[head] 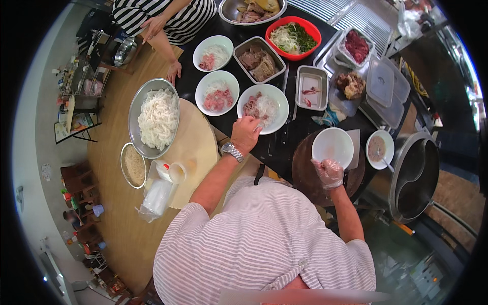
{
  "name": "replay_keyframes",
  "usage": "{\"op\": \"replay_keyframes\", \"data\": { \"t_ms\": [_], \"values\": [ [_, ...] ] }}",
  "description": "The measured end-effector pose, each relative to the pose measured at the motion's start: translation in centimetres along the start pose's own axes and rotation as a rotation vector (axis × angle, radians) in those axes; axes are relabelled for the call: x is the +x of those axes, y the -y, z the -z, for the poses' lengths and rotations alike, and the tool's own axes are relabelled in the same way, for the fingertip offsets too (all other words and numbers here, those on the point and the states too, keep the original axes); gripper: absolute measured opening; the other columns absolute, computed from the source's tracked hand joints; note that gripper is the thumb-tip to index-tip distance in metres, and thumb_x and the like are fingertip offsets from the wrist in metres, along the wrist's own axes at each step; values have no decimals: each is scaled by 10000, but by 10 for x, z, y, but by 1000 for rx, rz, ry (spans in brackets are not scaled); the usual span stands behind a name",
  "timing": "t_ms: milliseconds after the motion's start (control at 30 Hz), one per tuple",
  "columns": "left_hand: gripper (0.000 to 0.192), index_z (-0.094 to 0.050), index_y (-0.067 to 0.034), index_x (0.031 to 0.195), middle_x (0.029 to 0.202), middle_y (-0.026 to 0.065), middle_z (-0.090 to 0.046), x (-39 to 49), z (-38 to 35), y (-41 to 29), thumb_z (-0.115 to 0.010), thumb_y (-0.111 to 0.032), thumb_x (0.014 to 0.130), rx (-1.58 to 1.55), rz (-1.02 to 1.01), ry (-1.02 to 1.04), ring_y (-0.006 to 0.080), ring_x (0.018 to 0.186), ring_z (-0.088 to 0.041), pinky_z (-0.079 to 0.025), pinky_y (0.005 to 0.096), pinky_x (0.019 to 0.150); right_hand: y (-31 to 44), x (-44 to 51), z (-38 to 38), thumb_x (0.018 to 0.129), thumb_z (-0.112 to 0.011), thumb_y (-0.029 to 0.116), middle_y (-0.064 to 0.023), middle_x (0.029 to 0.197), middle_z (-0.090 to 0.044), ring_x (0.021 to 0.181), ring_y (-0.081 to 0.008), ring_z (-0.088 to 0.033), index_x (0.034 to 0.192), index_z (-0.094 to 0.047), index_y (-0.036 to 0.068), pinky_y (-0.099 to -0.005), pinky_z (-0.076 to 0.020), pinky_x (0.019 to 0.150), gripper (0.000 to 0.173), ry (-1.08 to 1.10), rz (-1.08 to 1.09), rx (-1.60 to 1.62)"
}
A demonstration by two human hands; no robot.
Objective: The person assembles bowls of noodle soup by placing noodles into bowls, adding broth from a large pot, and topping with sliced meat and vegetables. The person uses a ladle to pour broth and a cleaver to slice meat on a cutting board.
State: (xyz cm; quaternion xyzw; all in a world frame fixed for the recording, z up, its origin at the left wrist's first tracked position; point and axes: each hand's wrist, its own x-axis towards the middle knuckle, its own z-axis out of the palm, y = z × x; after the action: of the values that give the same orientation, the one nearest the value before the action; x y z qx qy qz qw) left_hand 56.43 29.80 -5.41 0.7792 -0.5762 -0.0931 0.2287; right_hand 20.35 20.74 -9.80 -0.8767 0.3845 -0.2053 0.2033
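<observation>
My left hand (246,133), bare and with a metal watch at the wrist, is at the near rim of a white bowl (280,110) of noodles and sliced meat; whether its fingers grip anything is unclear. My right hand (328,172), in a clear plastic glove, holds the near rim of a white bowl (333,146) with hardly anything in it, above a round brown board (305,179). Two more bowls, one with noodles and pink meat (218,100) and one farther off (213,55), stand beyond my left hand.
Across the black table stand steel trays of meat (259,63) and a red bowl of chopped greens (293,38). A large basin of white noodles (158,122) is at left, a divided pot (415,179) at right. A person in stripes (167,19) rests a hand on the table's edge.
</observation>
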Motion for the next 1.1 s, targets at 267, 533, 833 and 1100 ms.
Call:
{"op": "replay_keyframes", "data": {
  "t_ms": [267, 533, 833, 1100],
  "values": [
    [220, -751, -39, 1037, 970, 158, -713, 92, 37, 125, -722, -180, 870, -142, 257, -382, 337, 902, -678, -528, 451, 807, 100, 183, -4, 950, -703, 471, 17, 654, -565, 564, -92, -535, 800, -667, 61, -279, -420, 500, 438, 169, -941, 835],
    [286, -765, -109, 1139, 959, 143, -719, 192, 72, 276, -711, -179, 867, -367, 451, -351, 301, 898, -695, -553, 374, 833, 259, 447, -163, 962, -553, 594, -62, 764, -692, 661, -185, -640, 986, -734, 24, -349, -509, 665, 599, 596, -451, 429],
    [399, -776, -219, 1173, 1232, 198, -641, 214, 61, 317, -801, -336, 793, -140, 601, -175, 394, 1161, -588, -466, 455, 1021, 303, 541, -288, 991, -442, 567, -192, 1004, -744, 962, -360, -712, 1145, -738, 33, -450, -516, 917, 629, 830, -349, 236],
    [289, -806, -249, 1099, 1115, 162, -710, 224, 50, 329, -761, -325, 824, -146, 636, -52, 355, 1091, -631, -478, 444, 991, 292, 523, -282, 870, -659, 312, -143, 1058, -758, 995, -277, -715, 1184, -734, 56, -376, -529, 920, 412, 792, -79, 8]
  ]
}}
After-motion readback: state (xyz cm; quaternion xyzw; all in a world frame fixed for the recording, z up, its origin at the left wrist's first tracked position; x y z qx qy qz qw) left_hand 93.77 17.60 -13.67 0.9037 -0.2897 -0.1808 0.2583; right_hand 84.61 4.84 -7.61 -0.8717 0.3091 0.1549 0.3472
